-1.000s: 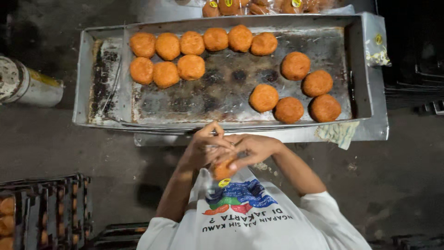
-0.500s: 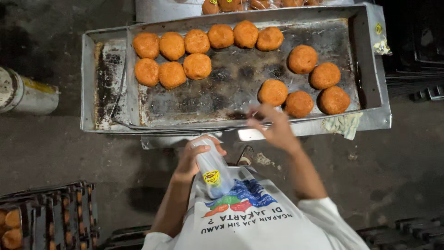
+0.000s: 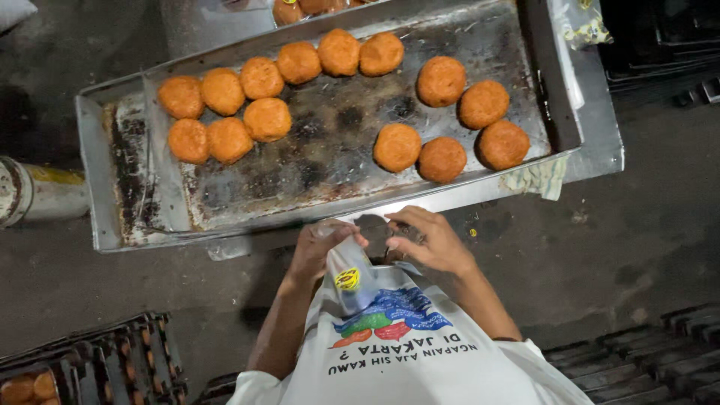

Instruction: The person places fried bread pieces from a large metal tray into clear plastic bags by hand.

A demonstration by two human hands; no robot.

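A clear plastic bag [image 3: 349, 276] with a yellow sticker hangs in front of my chest. My left hand [image 3: 321, 247] grips it near its top. My right hand [image 3: 424, 241] is right beside it, with fingertips pinching at the bag's open end. Just beyond both hands lies a big, scorched metal baking tray [image 3: 315, 172]. On it are several round orange-brown buns: one cluster [image 3: 229, 139] at its left and far side, and a looser group [image 3: 442, 159] at its right, closest to my right hand.
A metal cylinder [image 3: 34, 193] lies on the dark floor at the left. A wire rack [image 3: 82, 367] holding buns is at the bottom left. A crumpled cloth [image 3: 537, 177] hangs at the tray's near right corner. Dark racks [image 3: 652, 360] stand at the bottom right.
My right hand had reached out to the tray's near edge half a second ago and has come back to the bag. My left hand has kept hold of the bag.
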